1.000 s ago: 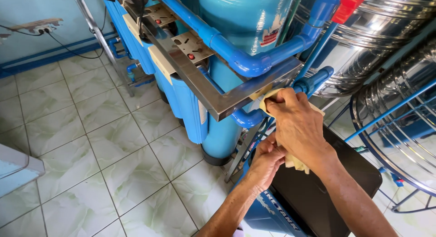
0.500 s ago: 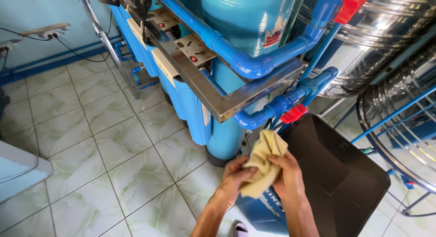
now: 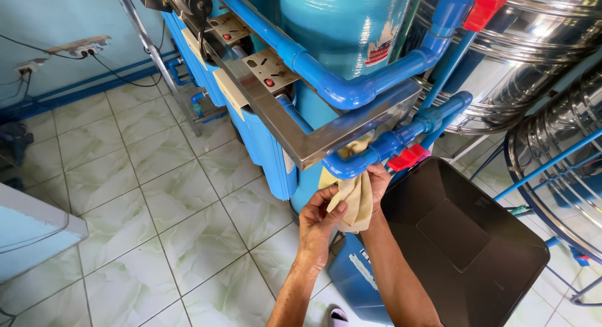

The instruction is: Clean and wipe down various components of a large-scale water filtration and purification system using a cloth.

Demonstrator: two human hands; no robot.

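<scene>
While both hands meet just below the frame's centre in the head view, a crumpled pale-yellow cloth hangs between them. The right hand pinches its upper edge, pressed up against the blue plastic pipe elbow directly above; the left hand, lower and to the picture's left, curls its fingers around the cloth's side. The pipe's long axis climbs toward the upper right, past a red valve handle.
</scene>
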